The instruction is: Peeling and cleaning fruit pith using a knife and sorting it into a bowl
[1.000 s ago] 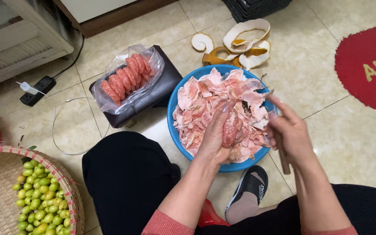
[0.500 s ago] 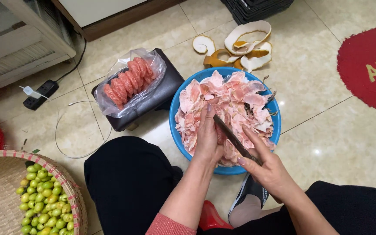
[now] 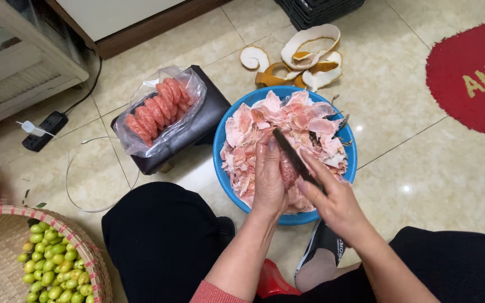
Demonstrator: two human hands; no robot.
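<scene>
pink pomelo segment (image 3: 288,171) sitting over the blue basin (image 3: 223,147) of pink membrane scraps (image 3: 310,123), left hand (image 3: 269,179) cupping it, fingers closed round it. right hand (image 3: 332,196) pinching a dark knife (image 3: 294,158), blade now lying across the segment; a second ago it was off right, so peeling is resuming. bagged peeled segments (image 3: 158,109) on a dark stool (image 3: 197,126), rind (image 3: 304,59) on the floor.

1. I see a clear plastic bag (image 3: 161,109) of peeled pink segments, lying open on a dark stool (image 3: 197,126), left of the blue basin (image 3: 220,151).
2. Red round mat (image 3: 470,76) with yellow lettering, far right floor.
</scene>
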